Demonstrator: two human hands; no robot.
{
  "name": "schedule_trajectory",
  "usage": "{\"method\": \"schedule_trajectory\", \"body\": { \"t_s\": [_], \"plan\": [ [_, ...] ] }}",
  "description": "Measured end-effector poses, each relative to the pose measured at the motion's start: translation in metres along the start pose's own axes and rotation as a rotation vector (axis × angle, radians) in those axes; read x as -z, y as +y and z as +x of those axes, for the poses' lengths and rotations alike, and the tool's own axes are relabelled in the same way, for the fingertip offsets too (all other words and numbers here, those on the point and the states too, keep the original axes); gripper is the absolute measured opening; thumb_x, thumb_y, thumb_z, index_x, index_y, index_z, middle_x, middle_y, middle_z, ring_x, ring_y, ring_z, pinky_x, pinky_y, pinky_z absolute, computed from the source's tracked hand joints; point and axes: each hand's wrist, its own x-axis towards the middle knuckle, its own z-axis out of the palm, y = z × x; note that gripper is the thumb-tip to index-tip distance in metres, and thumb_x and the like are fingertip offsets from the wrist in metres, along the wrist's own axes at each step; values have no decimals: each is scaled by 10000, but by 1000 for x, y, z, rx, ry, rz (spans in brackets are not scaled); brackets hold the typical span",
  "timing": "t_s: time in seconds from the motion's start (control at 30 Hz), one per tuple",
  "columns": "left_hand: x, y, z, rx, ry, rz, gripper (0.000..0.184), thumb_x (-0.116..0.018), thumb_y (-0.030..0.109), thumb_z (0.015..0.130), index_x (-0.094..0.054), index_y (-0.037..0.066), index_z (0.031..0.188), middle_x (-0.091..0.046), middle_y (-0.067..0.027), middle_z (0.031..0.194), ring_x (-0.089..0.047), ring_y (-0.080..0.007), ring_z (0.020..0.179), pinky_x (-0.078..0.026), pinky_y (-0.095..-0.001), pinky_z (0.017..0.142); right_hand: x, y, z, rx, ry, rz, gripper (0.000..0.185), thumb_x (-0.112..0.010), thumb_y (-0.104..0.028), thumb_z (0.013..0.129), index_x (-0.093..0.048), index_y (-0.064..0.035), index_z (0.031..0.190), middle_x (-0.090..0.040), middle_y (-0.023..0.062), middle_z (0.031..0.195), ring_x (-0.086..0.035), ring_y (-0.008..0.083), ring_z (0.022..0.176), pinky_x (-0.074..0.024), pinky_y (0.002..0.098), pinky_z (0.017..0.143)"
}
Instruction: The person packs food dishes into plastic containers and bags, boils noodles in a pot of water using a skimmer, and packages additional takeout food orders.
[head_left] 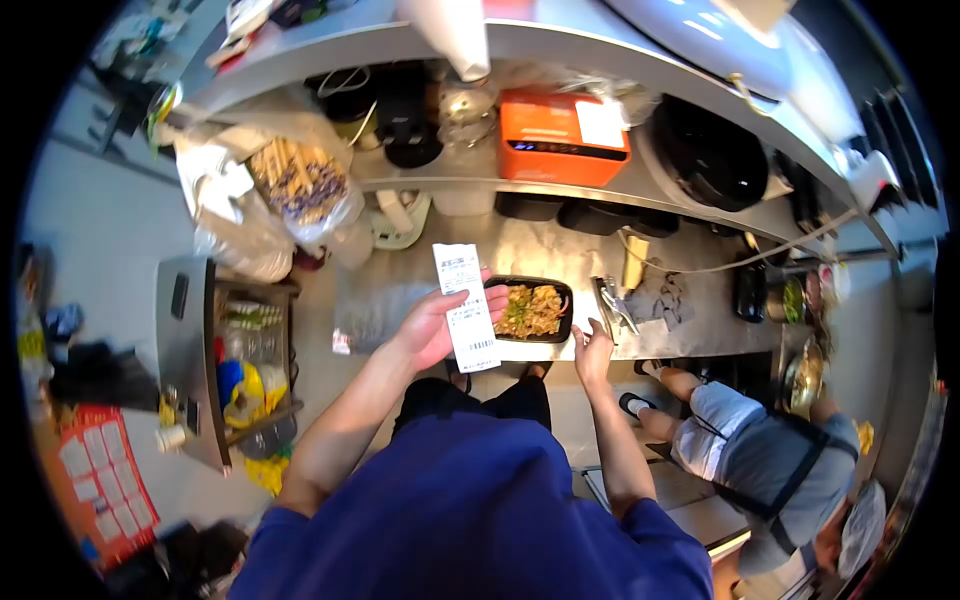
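Note:
A printed paper receipt (465, 270) lies across the palm of my left hand (428, 328), pinned under the thumb, its barcode towards me. Right beside those fingers is a black takeaway container (568, 290) filled with chopped, browned food (532, 312) and some green bits. It sits uncovered near the front edge of the steel counter (390, 300). My right hand (594, 350) is at the counter's front edge, just off the container's right corner, fingers apart and holding nothing. Metal tongs (615, 305) lie beyond it.
An orange machine (560, 145) stands on the shelf above, beside a black rounded appliance (710, 155). A bag of wrapped chopsticks (300, 180) hangs at left, over an open drawer unit (215, 360). To my right, a co-worker (770, 450) in an apron stands close by.

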Motion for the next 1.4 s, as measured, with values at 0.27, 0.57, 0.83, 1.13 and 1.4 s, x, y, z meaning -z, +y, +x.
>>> {"method": "schedule_trajectory", "body": {
  "t_s": [0.27,0.57,0.83,1.13,1.4],
  "plan": [
    [-73,10,77,63,-177,-135,446,-471,128,988,-407,-62,1386,-524,-198,1361,-503,-323,1286,-356,-451,1158,129,-233,38,1021,122,91,209,-748,-48,733,-674,-27,927,-568,214,1273,-571,383,1161,-482,421,949],
    [-134,22,189,76,150,-164,312,-350,106,1005,-487,-59,1232,-632,-186,1151,-642,-278,1038,-568,-375,894,128,-262,265,355,152,91,469,-862,-279,644,-615,15,912,-661,156,803,-657,259,741,-498,383,675],
    [-119,14,203,29,182,-222,251,-400,164,1029,-552,4,1149,-651,-102,1008,-649,-187,853,-582,-292,746,115,-261,286,-7,-185,924,533,-768,74,687,-554,12,1172,-625,112,1002,-630,231,855,-523,346,713],
    [-98,13,206,18,55,-256,262,-450,132,992,-564,-32,1161,-672,-147,1055,-667,-234,933,-579,-369,853,115,-256,289,-54,-231,1016,361,-777,62,676,-600,72,990,-678,162,850,-684,259,703,-525,358,568],
    [-100,20,199,73,14,-275,286,-418,90,991,-504,-50,1226,-638,-176,1116,-663,-250,958,-592,-386,853,117,-262,282,-190,-272,1042,439,-777,49,703,-605,160,1091,-690,206,944,-699,288,810,-568,399,720]
  ]
}}
